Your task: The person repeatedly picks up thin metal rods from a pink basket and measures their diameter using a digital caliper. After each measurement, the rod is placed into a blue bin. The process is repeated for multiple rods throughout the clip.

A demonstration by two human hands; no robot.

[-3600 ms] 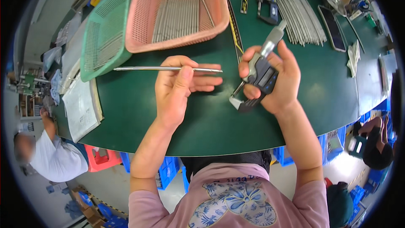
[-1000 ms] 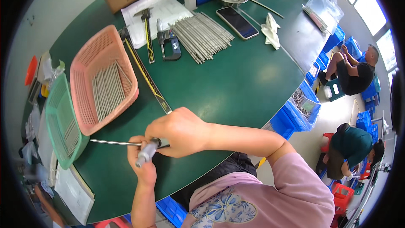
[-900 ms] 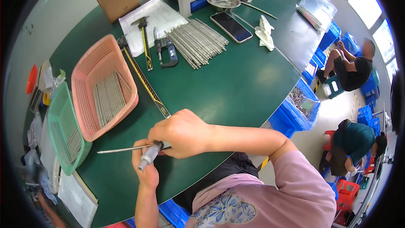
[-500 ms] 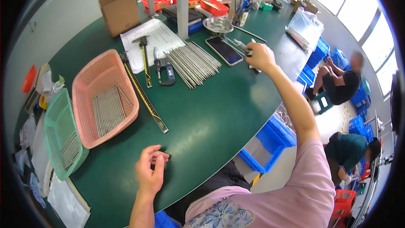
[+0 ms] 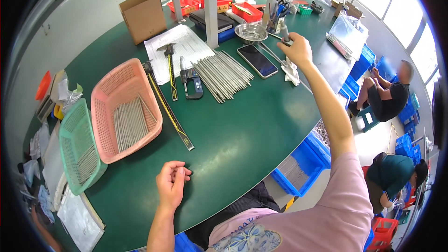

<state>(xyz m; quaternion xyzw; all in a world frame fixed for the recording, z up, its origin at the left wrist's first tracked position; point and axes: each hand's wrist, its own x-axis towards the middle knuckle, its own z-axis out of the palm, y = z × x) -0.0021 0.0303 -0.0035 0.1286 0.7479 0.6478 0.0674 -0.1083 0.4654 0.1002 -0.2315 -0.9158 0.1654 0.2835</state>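
The person sits at the near edge of a green-topped counter (image 5: 261, 126), with the right arm stretched far across it toward the far right edge. The right hand (image 5: 295, 51) is raised above the surface and closed around a small grey cylindrical object (image 5: 284, 31), whose top shows above the fingers; what kind of tool it is cannot be told. Just below that hand lie a crumpled white cloth (image 5: 292, 71) and, beside it toward the middle of the counter, a dark flat phone (image 5: 257, 60). A shallow round metal dish (image 5: 251, 32) stands just behind the phone. The left hand (image 5: 171, 185) rests near the near edge, palm side down, fingers loosely curled inward and holding nothing visible. Toward the left edge stand a pink plastic mesh basket (image 5: 125, 107) with thin metal rods lying in it and, next to it on the outer side, a green plastic mesh basket (image 5: 79, 147) also with rods. A long yellow-and-black caliper (image 5: 169, 107) lies diagonally on the counter beside the pink basket. Further in, a loose bundle of thin metal rods (image 5: 223, 73) lies spread on the surface, with a dark micrometer (image 5: 191, 84) just to its left. A brown cardboard box (image 5: 142, 16) stands at the far left corner.
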